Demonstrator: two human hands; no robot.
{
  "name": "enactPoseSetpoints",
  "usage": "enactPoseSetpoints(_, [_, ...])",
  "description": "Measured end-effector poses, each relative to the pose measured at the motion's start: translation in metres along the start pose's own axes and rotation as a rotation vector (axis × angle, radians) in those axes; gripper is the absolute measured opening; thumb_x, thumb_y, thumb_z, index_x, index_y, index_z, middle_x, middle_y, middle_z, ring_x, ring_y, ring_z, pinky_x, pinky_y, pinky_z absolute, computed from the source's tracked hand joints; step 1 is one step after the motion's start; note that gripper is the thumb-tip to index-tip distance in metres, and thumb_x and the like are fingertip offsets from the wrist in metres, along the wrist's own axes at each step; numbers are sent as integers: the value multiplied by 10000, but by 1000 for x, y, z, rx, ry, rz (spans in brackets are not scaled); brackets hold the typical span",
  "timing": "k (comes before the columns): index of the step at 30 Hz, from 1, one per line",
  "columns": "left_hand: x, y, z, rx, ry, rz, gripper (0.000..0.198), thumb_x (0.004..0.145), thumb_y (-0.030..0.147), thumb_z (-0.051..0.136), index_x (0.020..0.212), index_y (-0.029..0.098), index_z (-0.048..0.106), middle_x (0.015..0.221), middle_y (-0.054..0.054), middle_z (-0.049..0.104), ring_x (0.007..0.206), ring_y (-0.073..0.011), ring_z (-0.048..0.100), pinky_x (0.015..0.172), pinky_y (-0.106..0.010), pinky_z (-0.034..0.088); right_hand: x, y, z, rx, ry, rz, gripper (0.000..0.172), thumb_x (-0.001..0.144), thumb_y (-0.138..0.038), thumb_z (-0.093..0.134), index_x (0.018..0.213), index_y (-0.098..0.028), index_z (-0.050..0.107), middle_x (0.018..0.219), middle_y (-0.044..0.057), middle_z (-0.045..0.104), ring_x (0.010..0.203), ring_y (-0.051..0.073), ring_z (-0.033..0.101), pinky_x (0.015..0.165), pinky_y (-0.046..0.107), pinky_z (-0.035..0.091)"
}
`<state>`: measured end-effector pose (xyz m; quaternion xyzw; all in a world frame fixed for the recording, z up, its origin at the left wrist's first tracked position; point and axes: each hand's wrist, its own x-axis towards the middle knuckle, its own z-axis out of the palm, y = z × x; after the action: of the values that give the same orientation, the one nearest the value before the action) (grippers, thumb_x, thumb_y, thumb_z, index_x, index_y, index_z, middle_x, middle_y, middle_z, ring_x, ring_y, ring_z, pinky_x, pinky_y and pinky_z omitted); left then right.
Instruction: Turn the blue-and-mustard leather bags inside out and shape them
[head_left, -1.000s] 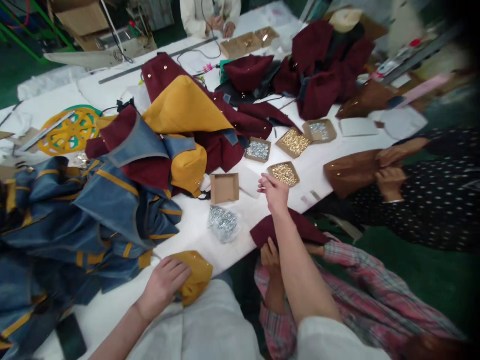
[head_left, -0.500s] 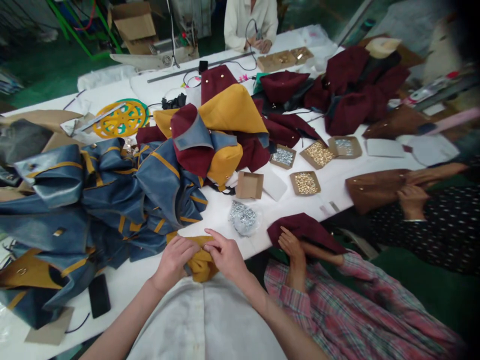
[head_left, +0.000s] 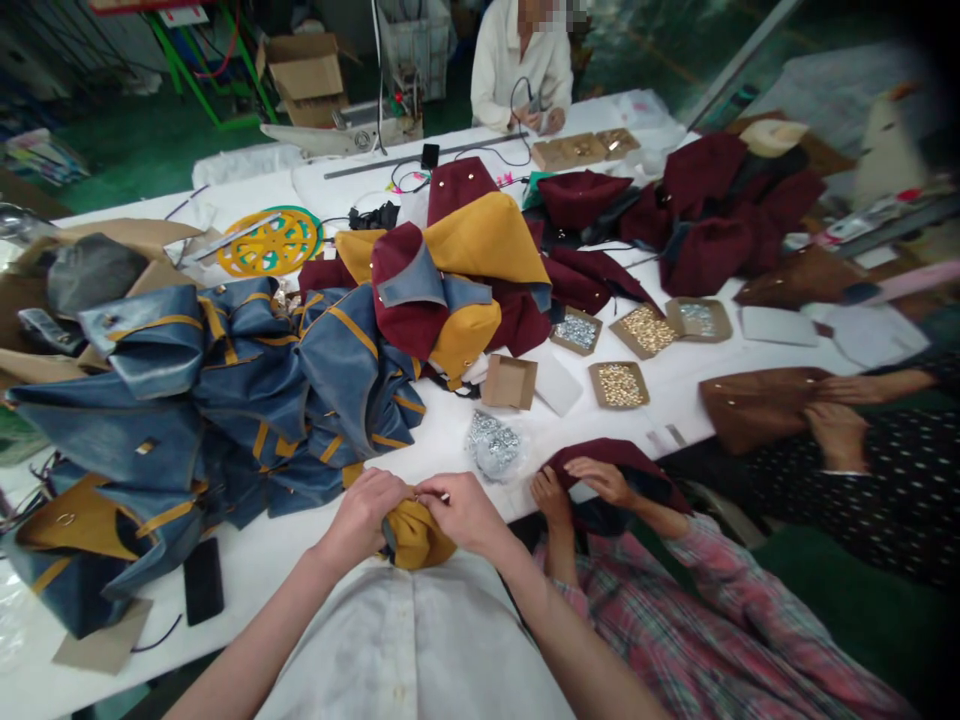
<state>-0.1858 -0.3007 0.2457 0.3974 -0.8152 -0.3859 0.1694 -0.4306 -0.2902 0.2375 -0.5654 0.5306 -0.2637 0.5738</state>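
Note:
Close to my body at the table's front edge, a mustard-yellow fabric piece (head_left: 421, 538) with some dark blue showing is bunched between my hands. My left hand (head_left: 365, 515) is closed on its left side. My right hand (head_left: 463, 510) pinches its upper edge, fingertips close to those of the left. Any small part between the fingertips is too small to make out. Just beyond lies a clear plastic bag of silver metal fittings (head_left: 493, 445). A heap of blue bags with yellow trim (head_left: 247, 400) covers the table to the left.
A black phone (head_left: 203, 580) lies at the left front. Small boxes hold gold fittings (head_left: 620, 385) and silver fittings (head_left: 576, 330). Maroon and yellow pieces (head_left: 487, 240) are piled mid-table. At my right, co-workers handle a maroon piece (head_left: 615, 455) and a brown piece (head_left: 757, 405).
The view has shifted slightly, so the table sits lower and further right. My hands stay on the yellow fabric, which is now more bunched. The neighbour's hands have shifted on the maroon piece.

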Motion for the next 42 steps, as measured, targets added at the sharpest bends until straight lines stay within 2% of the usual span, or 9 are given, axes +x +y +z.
enactPoseSetpoints(9, [-7, -4, 2, -5, 39, -17, 426, 935, 34, 699, 1288, 271, 719, 1163, -33, 791, 1090, -263, 686, 963, -455, 461, -4, -13, -16, 95, -71, -26, 297, 1048, -235, 670, 1196, -286, 923, 1249, 46, 895, 1159, 271, 835, 1092, 432, 626])
enactPoseSetpoints(11, [-6, -5, 2, -10, 51, -19, 426, 934, 36, 693, 1283, 279, 719, 1147, -22, 788, 1078, -257, 687, 954, -448, 460, -6, -13, -17, 107, -82, -33, 288, 1090, -281, 644, 1181, -275, 917, 1246, 50, 890, 1149, 256, 820, 1060, 405, 613])
enactPoseSetpoints(15, [-4, -4, 2, -3, 75, -41, 389, 937, 65, 700, 1259, 279, 745, 1114, -22, 791, 1036, -251, 694, 922, -432, 467, -10, -9, -10, 126, -37, -20, 368, 1157, -423, 605, 1014, -229, 883, 1049, 44, 864, 972, 215, 758, 903, 344, 568])
enactPoseSetpoints(21, [-7, -5, 12, -32, 117, -269, 327, 872, 96, 717, 1135, 279, 782, 1059, -7, 815, 986, -253, 718, 878, -396, 496, -13, 8, 6, 157, 37, -3, 389, 1140, -394, 629, 862, -200, 819, 893, 9, 795, 858, 176, 689, 809, 304, 498])
enactPoseSetpoints(25, [-2, -15, 14, -118, 38, -391, 262, 878, 99, 695, 1055, 273, 779, 970, 19, 806, 902, -223, 742, 813, -355, 496, -11, 20, 10, 155, 42, 0, 386, 1111, -372, 646, 797, -206, 797, 874, 13, 799, 867, 184, 705, 819, 307, 501])
enactPoseSetpoints(29, [12, -18, 2, -76, -11, -165, 278, 912, 73, 696, 1101, 267, 759, 1038, 8, 795, 969, -217, 715, 885, -369, 491, -4, 26, 5, 341, 1, 93, 329, 1097, -422, 644, 1113, -227, 909, 1126, 42, 889, 1056, 228, 787, 977, 346, 569])
enactPoseSetpoints(33, [20, -8, -8, 72, -5, 37, 229, 1008, 138, 727, 1200, 264, 727, 1058, -23, 778, 990, -246, 691, 893, -421, 460, 2, 18, -12, 315, -40, 26, 268, 1053, -401, 735, 1160, -234, 915, 1150, 40, 894, 1063, 232, 800, 990, 352, 586])
enactPoseSetpoints(38, [3, -4, 4, 37, 94, 55, 244, 1030, 150, 748, 1246, 253, 700, 1130, -65, 783, 1020, -259, 699, 911, -452, 479, 2, 0, -27, 95, -126, -183, 254, 1111, -269, 656, 1160, -247, 905, 1152, 55, 881, 1073, 223, 805, 1000, 352, 607])
enactPoseSetpoints(42, [-19, -4, 16, 41, 141, 10, 243, 1037, 148, 751, 1249, 249, 687, 1130, -72, 777, 1008, -264, 685, 889, -454, 471, -2, 1, -16, -138, -184, -314, 342, 1117, -153, 543, 1241, -220, 856, 1207, 88, 851, 1109, 236, 785, 1043, 369, 617])
